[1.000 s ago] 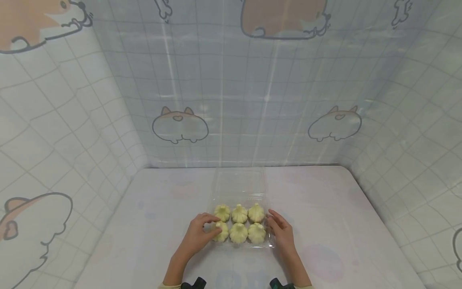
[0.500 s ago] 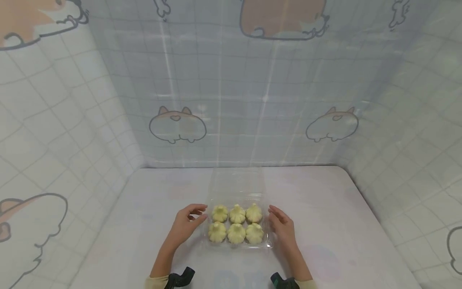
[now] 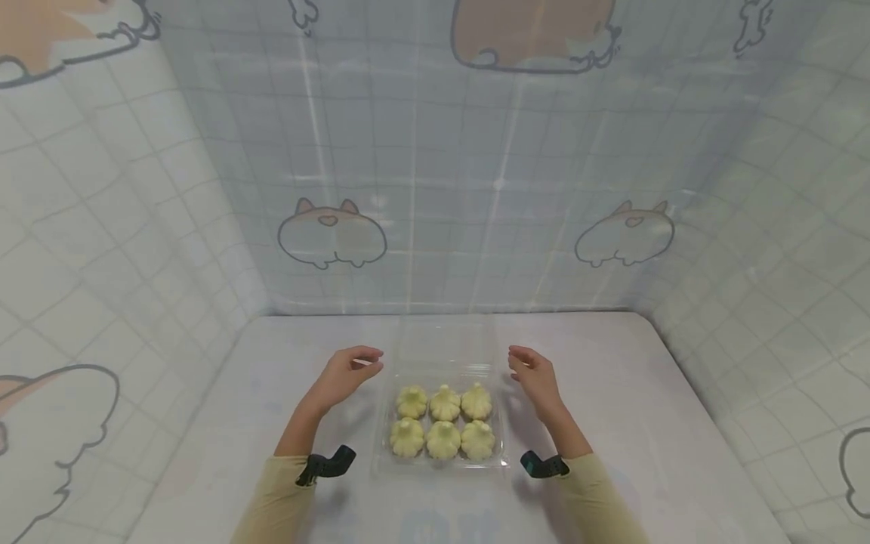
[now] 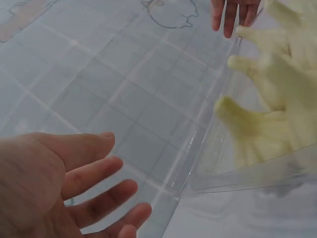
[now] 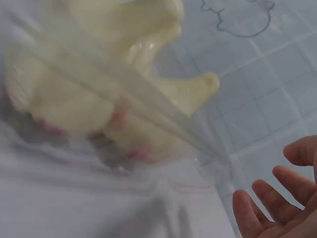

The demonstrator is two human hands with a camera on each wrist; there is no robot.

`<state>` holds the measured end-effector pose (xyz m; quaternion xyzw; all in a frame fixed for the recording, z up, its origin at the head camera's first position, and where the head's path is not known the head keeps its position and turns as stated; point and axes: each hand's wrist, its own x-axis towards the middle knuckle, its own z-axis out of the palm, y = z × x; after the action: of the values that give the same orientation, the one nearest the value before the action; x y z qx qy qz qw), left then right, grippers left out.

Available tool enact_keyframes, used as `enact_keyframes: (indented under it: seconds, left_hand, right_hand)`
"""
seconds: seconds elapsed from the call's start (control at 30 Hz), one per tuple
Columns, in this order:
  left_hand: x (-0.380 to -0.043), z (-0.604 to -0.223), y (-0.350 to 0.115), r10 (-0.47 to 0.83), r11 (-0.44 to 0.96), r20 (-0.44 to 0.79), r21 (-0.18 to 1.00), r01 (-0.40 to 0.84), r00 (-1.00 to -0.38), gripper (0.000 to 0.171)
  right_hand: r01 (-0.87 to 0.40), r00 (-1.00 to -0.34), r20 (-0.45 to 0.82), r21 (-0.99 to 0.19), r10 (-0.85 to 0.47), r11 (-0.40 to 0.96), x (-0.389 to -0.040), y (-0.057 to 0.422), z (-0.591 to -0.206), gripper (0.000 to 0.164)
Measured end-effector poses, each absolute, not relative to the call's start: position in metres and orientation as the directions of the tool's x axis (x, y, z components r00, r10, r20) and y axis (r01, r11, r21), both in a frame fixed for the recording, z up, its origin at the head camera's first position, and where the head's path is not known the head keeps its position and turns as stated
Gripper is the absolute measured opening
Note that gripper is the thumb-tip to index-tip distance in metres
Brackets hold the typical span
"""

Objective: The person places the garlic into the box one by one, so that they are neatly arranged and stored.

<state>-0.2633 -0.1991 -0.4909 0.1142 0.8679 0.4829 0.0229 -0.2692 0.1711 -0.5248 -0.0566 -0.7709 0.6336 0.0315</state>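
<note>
In the head view a clear plastic clamshell box (image 3: 442, 467) lies on the table with its see-through lid (image 3: 445, 340) folded back toward the rear wall. Several pale yellow, garlic-shaped pieces (image 3: 444, 440) fill its tray in two rows. To the left of the lid is my left hand (image 3: 345, 374), fingers relaxed and apart from the box. On the opposite side my right hand (image 3: 537, 379) hovers near the lid's right edge, holding nothing. Both wrist views show loosely spread fingers beside the tray, with the yellow pieces (image 4: 262, 129) close by.
The white table (image 3: 306, 340) ends at a tile-patterned back wall (image 3: 442, 189) with cartoon dogs on it. Similar sheets rise along the left and right sides. Each wrist carries a black camera mount (image 3: 328, 465).
My left hand has drawn off the front-left piece, out past the box's left edge. Both hands have then moved forward, from beside the tray to beside the lid. The box stays put.
</note>
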Motion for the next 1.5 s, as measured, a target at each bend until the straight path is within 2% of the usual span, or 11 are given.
enact_keyframes:
  seconds: [0.2, 0.33, 0.6, 0.87, 1.07, 1.33, 1.5]
  left_hand:
    - [-0.298, -0.488, -0.195, 0.207, 0.557, 0.017, 0.820, 0.132, -0.978, 0.038]
    - [-0.316, -0.494, -0.190, 0.169, 0.534, -0.053, 0.844, 0.046, -0.984, 0.042]
    - [-0.326, -0.519, -0.180, 0.076, 0.486, -0.149, 0.869, -0.094, -0.986, 0.042]
    - [-0.326, -0.537, -0.177, -0.016, 0.408, -0.119, 0.906, -0.115, -0.993, 0.037]
    - [-0.326, -0.541, -0.175, -0.043, 0.409, -0.118, 0.904, -0.125, -0.992, 0.035]
    - [-0.319, -0.535, -0.175, -0.066, 0.383, -0.024, 0.923, -0.048, -0.998, 0.032]
    - [-0.322, -0.535, -0.173, -0.086, 0.373, 0.050, 0.928, 0.014, -0.995, 0.027]
  right_hand:
    - [0.072, -0.997, -0.061, -0.971, 0.055, 0.227, -0.296, 0.175, -0.528, 0.040]
    - [0.114, -0.993, -0.109, -0.968, 0.034, 0.222, -0.306, 0.175, -0.531, 0.042]
    - [0.172, -0.985, -0.164, -0.953, 0.053, 0.250, -0.304, 0.168, -0.539, 0.041]
    - [0.174, -0.984, -0.161, -0.953, 0.071, 0.249, -0.303, 0.162, -0.544, 0.036]
    - [0.168, -0.985, -0.152, -0.946, 0.076, 0.277, -0.305, 0.164, -0.544, 0.034]
    - [0.090, -0.995, -0.079, -0.960, 0.055, 0.263, -0.306, 0.168, -0.534, 0.035]
    - [0.070, -0.995, -0.047, -0.949, 0.083, 0.307, -0.310, 0.170, -0.529, 0.032]
